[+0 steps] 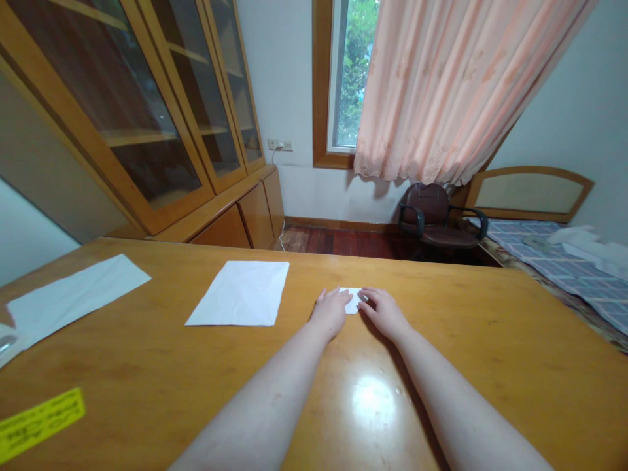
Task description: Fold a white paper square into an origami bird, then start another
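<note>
A small folded piece of white paper (352, 302) lies on the wooden table between my two hands. My left hand (332, 311) rests flat over its left side, fingers stretched out, covering part of it. At the paper's right edge is my right hand (385, 312), its fingers slightly bent, with a gap between thumb and fingers. Whether those fingertips pinch the edge is too small to see. Left of my hands lies a larger white sheet (240, 293) with faint creases.
A long white paper strip (81, 297) lies at the table's far left, and a yellow label (42, 422) is near the left front. Beyond the table (490, 366) stand a glass-door cabinet (206, 190), an armchair (434, 216) and a bed (549, 252).
</note>
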A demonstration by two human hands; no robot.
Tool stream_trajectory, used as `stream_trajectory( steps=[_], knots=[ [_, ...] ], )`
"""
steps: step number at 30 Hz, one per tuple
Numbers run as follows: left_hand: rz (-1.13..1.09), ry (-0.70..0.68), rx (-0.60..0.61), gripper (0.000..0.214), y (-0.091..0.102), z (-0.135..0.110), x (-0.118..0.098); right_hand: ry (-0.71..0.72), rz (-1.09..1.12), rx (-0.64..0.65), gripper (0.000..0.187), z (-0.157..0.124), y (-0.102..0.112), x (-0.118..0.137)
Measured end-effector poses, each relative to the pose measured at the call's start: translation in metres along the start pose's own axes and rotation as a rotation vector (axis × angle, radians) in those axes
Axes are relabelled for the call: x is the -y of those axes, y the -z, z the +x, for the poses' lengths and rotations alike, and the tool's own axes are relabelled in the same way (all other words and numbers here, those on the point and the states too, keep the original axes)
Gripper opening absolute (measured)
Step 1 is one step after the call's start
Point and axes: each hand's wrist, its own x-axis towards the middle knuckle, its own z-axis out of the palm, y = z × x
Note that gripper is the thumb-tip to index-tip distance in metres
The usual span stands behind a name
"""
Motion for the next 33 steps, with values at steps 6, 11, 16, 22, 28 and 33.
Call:
stream_trajectory(
  steps=[6,11,16,22,28,33],
  knots=[
    [0.025,-0.115,0.068,0.05,-0.002,-0.003,-0.005,0.023,-0.049,0.127,0.049,-0.001,0.001,0.005],
    [0.071,-0.13,0.101,0.06,-0.007,-0.003,-0.003,0.007,-0.135,0.227,0.058,-0.002,0.004,0.009],
    [0.109,-0.092,0.144,0.068,-0.009,-0.003,-0.004,-0.032,-0.235,0.293,0.065,-0.005,0.002,0.011],
    [0.131,-0.023,0.136,0.076,-0.012,-0.004,-0.006,-0.1,-0.276,0.288,0.062,-0.005,0.001,0.011],
    [0.129,0.041,0.134,0.077,-0.016,-0.004,-0.005,-0.163,-0.281,0.252,0.061,-0.004,-0.001,0.006],
    [0.124,0.128,0.159,0.081,-0.013,-0.005,-0.009,-0.214,-0.287,0.212,0.063,-0.003,-0.002,0.003]
  ],
)
